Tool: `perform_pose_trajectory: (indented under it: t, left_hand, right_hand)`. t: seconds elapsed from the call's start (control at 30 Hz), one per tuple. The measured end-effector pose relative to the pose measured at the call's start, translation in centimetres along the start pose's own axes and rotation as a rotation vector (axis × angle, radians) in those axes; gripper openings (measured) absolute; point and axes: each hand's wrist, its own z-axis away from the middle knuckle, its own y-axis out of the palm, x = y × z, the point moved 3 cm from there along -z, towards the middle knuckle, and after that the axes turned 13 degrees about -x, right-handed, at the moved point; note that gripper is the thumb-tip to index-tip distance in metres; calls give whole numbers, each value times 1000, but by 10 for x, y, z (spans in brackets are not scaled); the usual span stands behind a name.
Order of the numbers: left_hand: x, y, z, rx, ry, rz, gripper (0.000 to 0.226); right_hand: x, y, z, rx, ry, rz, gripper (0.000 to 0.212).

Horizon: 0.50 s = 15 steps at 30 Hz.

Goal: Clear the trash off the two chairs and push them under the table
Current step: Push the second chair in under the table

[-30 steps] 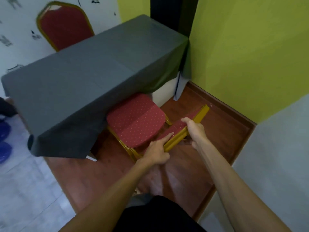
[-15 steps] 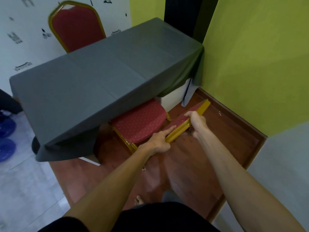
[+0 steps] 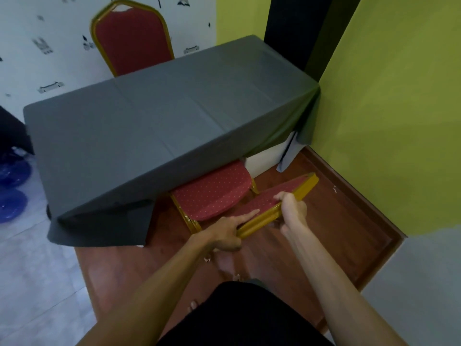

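A red chair with a gold frame stands at the near side of the table; its dotted seat (image 3: 214,193) sits partly under the grey tablecloth (image 3: 154,121). Both hands hold the top rail of its backrest (image 3: 279,203), seen from above. My left hand (image 3: 227,233) presses on the rail's near end with fingers stretched along it. My right hand (image 3: 293,211) is wrapped around the middle of the rail. A second red chair (image 3: 133,38) stands at the far side of the table against the white wall, its seat hidden. No trash shows on either seat.
A green wall (image 3: 389,121) closes the right side, close to the chair. Brown wooden flooring (image 3: 331,228) with a raised border lies under the chair. Blue round objects (image 3: 12,186) sit on the grey tiles at the left. My bare feet (image 3: 224,265) are just behind the chair.
The chair has slid farther under the table with both hands on its backrest; more of the seat is covered by the cloth. The far chair has come more into view.
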Motion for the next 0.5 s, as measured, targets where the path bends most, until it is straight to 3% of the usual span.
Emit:
perform_pose_trajectory:
  t: [0.5]
  left_hand:
    - [25,-27,-7,-67,-59,1,102]
  right_hand:
    - [6,36,12,163,-16,-14,11]
